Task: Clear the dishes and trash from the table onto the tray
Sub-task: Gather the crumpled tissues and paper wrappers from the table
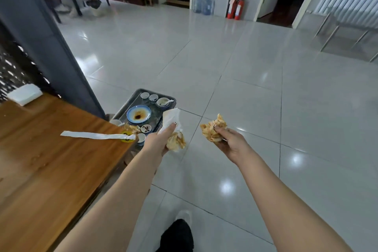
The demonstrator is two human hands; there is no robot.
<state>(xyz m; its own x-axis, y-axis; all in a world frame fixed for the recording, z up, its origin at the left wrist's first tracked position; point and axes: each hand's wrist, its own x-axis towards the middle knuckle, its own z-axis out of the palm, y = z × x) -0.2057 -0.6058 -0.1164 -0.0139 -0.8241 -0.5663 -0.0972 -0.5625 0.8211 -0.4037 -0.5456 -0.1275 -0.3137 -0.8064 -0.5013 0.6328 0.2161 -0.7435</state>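
Observation:
My left hand [158, 141] grips a white napkin and a stained, crumpled tissue [173, 129] just right of the table's corner. My right hand [227, 141] holds another crumpled, orange-stained tissue wad [212, 129] out over the floor. A metal tray [135, 96] stands beyond the wooden table [51, 159]; on it are a blue plate with dark sauce [138, 115], small cups [149, 96] and a bowl with a spoon [163, 102]. On the table's far corner lies a long white paper wrapper with a yellow end [98, 135].
A stack of white napkins [24, 94] sits at the table's back left edge. A grey partition [51, 47] rises behind the table. Shiny tiled floor [245, 88] spreads to the right. Water bottles [203, 4] and fire extinguishers [235, 8] stand by the far wall.

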